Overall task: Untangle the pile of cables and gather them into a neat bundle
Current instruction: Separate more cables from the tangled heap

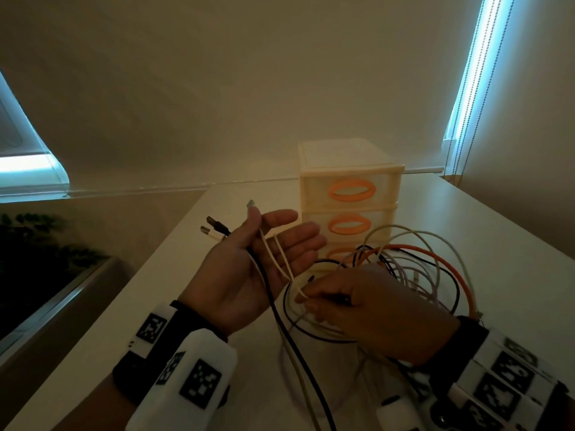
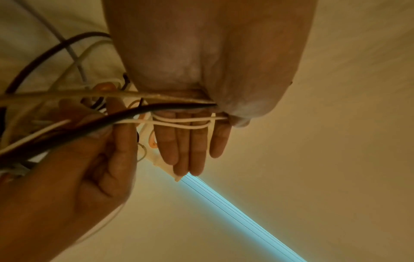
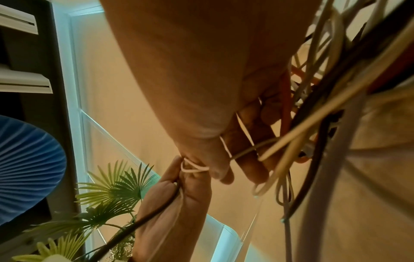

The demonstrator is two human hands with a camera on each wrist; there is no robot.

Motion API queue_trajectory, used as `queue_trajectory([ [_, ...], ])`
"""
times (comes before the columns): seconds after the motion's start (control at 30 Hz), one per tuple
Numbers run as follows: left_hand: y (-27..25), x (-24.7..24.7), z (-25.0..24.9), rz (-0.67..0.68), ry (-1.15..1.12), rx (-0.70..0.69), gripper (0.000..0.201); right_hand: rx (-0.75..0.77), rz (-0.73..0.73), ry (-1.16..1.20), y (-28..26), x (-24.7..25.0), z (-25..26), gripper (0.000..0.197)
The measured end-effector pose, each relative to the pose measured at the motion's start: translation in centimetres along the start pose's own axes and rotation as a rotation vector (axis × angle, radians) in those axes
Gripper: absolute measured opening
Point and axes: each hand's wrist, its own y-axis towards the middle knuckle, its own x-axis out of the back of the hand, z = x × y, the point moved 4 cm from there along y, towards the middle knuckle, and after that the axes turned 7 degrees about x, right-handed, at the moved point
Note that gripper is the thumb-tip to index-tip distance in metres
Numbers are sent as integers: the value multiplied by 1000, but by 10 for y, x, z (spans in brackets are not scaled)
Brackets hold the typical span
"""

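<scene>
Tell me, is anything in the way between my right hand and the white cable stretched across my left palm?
Nothing visible. The right hand already pinches the white cable just below the left hand. A black cable lies beside it on that palm, and the tangled loops sit behind the right hand, not between.

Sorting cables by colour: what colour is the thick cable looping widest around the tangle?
Orange: the thick cable arcs around the tangle's outer right side, clearest in the head view.
</scene>
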Motion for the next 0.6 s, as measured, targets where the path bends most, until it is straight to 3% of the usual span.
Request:
queue_trajectory([
  [0.17, 0, 6, -13, 4, -109, -28, 46, -67, -26, -94, 1, 5, -2, 14],
  [0.3, 1, 8, -13, 84, -63, -14, 45, -127, 86, -283, -2, 6, -8, 49],
  [0.37, 1, 7, -12, 106, -35, -4, 45, -160, 134, -370, -4, 11, -12, 57],
  [0.5, 2, 13, -19, 104, 3, -29, 46, -283, 198, -284, -10, 25, -16, 57],
  [0.6, -5, 27, -51, 94, -112, -131, 45, -362, 219, -313, -15, 36, -21, 56],
])
